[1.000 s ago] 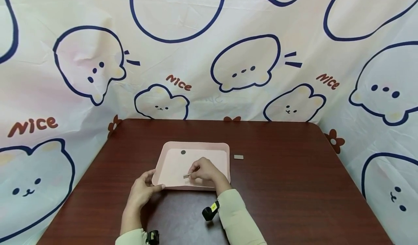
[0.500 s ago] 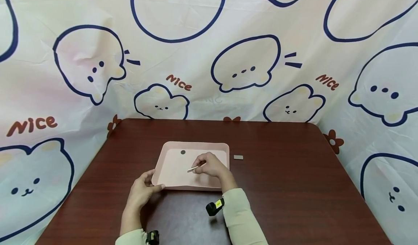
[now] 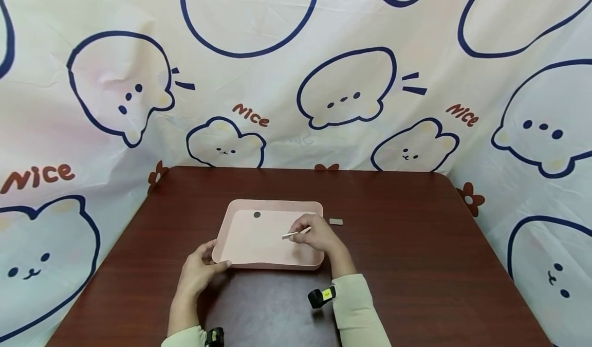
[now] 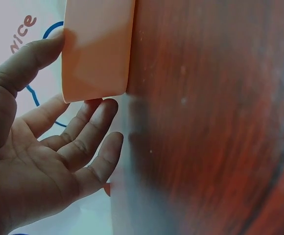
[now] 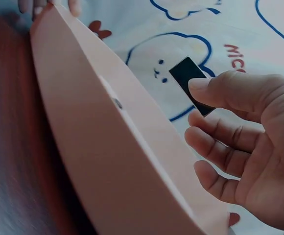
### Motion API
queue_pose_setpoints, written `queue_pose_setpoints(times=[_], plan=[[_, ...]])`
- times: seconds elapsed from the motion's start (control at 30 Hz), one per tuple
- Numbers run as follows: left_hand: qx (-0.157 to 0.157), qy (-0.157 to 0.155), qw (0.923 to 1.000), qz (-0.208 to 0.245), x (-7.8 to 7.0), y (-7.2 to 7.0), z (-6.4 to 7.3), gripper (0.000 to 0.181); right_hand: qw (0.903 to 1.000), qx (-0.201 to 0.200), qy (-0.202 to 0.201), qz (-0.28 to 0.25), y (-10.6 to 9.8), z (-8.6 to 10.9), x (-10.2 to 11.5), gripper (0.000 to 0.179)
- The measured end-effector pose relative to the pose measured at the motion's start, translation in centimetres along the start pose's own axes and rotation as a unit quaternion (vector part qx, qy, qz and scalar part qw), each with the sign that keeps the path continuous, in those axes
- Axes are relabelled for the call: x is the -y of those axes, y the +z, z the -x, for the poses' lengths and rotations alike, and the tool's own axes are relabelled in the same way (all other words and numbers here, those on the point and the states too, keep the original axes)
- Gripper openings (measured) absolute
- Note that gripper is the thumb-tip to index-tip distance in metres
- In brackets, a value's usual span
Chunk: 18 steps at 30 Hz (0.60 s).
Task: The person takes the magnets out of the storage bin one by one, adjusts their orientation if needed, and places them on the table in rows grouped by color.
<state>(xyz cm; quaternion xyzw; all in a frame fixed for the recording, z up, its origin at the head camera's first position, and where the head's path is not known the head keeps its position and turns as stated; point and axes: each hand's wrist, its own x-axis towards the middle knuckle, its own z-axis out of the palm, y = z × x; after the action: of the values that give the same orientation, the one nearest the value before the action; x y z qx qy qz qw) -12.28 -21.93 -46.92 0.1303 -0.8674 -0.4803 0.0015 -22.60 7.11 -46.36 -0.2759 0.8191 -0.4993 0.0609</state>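
Observation:
A shallow pink tray (image 3: 245, 241) lies on the table, and my left hand (image 3: 196, 272) holds its near left corner. In the left wrist view the thumb presses the rim of the tray while the fingers curl at its end. Over the tray's right half, my right hand (image 3: 319, 235) pinches a small flat rectangular piece (image 3: 289, 235) between thumb and fingers. Up close in the right wrist view, that piece (image 5: 185, 77) shows a black face with a thin pale edge. A dark round disc (image 3: 257, 215) lies inside the tray near its back wall.
To the right of the tray, a small grey rectangular piece (image 3: 336, 221) lies flat on the dark reddish-brown table (image 3: 416, 265). Behind the table and at both sides hangs a white cloth (image 3: 282, 151) printed with cartoon outlines.
My right hand has moved right and toward the back, carrying the rectangular piece from near the front of the tray to its right half. The left hand stays at the corner.

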Motion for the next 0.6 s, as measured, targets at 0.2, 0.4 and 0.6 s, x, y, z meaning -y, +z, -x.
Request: queue_pose_setpoints(times=[0.2, 0.4, 0.6], plan=[[-0.002, 0.003, 1.0, 0.0, -0.1, -0.2, -0.1, 0.071, 0.9995, -0.02, 0.024, 0.005, -1.9, 0.7, -0.2, 0.011], [0.0, 0.002, 1.0, -0.006, 0.0, -0.1, -0.1, 0.073, 0.998, -0.019, 0.055, 0.026, -3.4, 1.8, -0.7, 0.011], [0.003, 0.004, 1.0, -0.003, 0.2, 0.0, -0.2, 0.074, 0.9967, -0.038, 0.07, 0.016, -5.0, 2.8, -1.6, 0.009]])
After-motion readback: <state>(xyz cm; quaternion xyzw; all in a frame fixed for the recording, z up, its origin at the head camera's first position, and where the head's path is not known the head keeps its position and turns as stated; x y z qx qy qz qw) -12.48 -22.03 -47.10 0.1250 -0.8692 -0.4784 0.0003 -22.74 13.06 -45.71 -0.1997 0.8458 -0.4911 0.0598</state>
